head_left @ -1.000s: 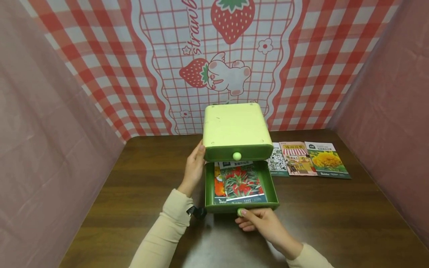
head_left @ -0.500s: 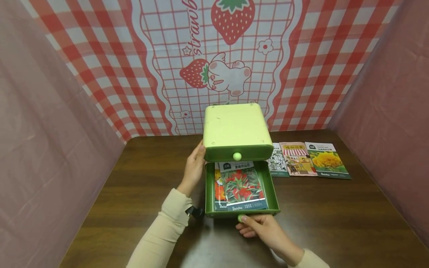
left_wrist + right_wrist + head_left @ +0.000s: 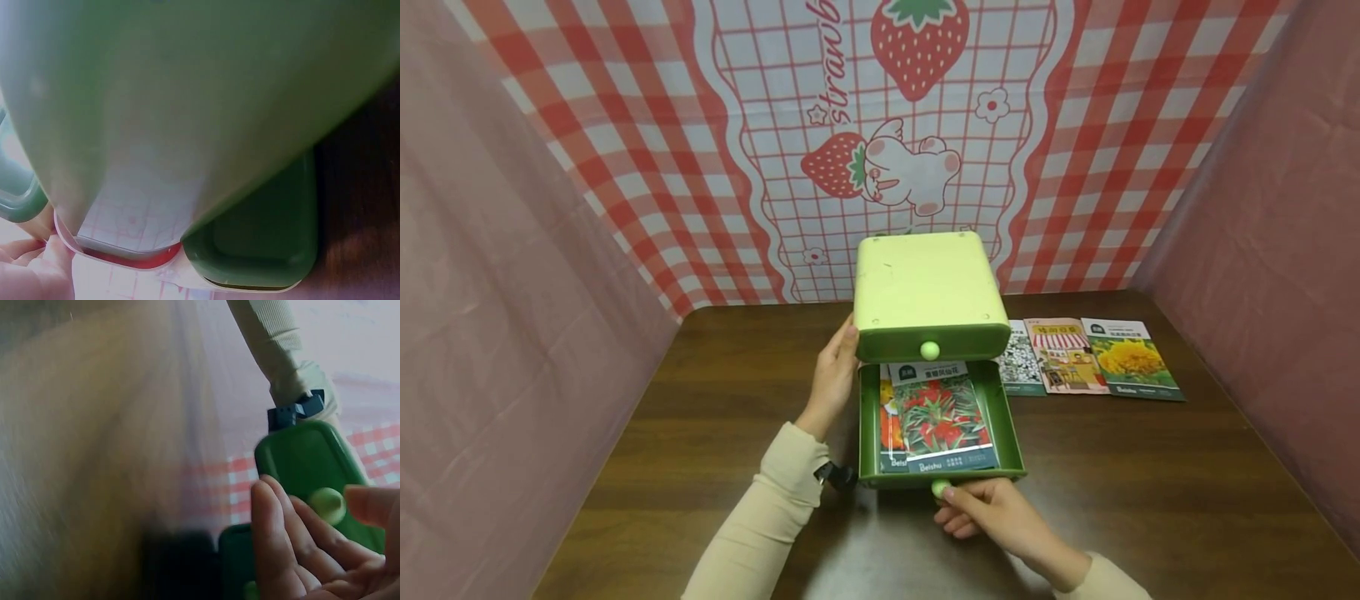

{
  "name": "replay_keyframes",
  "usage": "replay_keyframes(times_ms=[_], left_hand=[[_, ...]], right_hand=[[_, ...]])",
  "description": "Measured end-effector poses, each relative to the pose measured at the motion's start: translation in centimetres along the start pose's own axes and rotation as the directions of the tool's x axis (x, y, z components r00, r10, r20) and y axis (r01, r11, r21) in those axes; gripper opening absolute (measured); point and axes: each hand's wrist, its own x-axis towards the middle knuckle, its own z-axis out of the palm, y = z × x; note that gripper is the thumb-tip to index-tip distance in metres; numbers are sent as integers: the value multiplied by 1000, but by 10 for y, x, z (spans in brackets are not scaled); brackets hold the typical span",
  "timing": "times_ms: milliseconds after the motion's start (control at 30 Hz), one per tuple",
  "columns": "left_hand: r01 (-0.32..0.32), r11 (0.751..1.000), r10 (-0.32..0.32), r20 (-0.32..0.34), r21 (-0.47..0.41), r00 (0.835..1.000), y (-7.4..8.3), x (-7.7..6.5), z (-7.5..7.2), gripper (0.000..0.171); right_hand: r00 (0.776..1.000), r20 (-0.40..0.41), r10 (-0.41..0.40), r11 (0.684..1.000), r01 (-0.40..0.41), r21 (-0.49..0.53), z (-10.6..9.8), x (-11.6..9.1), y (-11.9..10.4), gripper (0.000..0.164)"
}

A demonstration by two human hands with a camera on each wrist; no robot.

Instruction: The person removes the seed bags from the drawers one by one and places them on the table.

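Note:
A small two-drawer box (image 3: 928, 279) with a pale yellow casing and green drawers stands on the table. Its lower drawer (image 3: 1013, 425) is pulled well out; the upper drawer (image 3: 895, 344) is closed. My left hand (image 3: 835, 375) rests against the box's left side, some fingers hidden along it. My right hand (image 3: 1000, 512) is at the lower drawer's round light green knob (image 3: 327, 506), thumb on one side and fingers on the other. Inside the drawer lies a seed packet with red flowers (image 3: 942, 417), overlapping an orange-flowered packet (image 3: 891, 433).
Right of the box lie three packets: one with white flowers (image 3: 1022, 362), a pink one with a shop picture (image 3: 1067, 354), and one with yellow flowers (image 3: 1132, 358). A strawberry-print checked cloth (image 3: 917, 167) hangs behind the wooden table (image 3: 700, 417).
The lower drawer has come farther out toward me, showing more of the red-flowered packet. My right hand moved back with it, then shifted slightly right. The left hand stays put.

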Motion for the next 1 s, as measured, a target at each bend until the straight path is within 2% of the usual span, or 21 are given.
replay_keyframes(times_ms=[233,367,467,633,733,867,1000], left_hand=[[-31,999,30,-13,-10,999,-2,-2,0,49],[-47,999,47,-19,0,999,-2,-1,1,52],[-52,999,52,-20,1,998,-3,-2,1,54],[-38,999,38,-24,5,999,-1,-1,1,49],[-26,1000,26,-22,1,999,0,-1,1,47],[-17,1000,17,-13,4,1000,5,-1,1,46],[-21,1000,21,1,21,1000,19,-9,2,47]], right_hand=[[979,196,-57,992,79,-101,-14,-11,-17,37],[954,280,-104,987,133,-87,-23,-14,-35,33],[936,306,-172,975,206,-82,-32,-14,-47,28],[941,216,-261,944,296,-147,-44,-11,-69,25],[956,113,-270,930,290,-226,-49,-8,-79,26],[950,-7,-313,890,291,-351,-52,1,-86,25],[941,-73,-331,845,261,-466,-54,11,-88,26]])
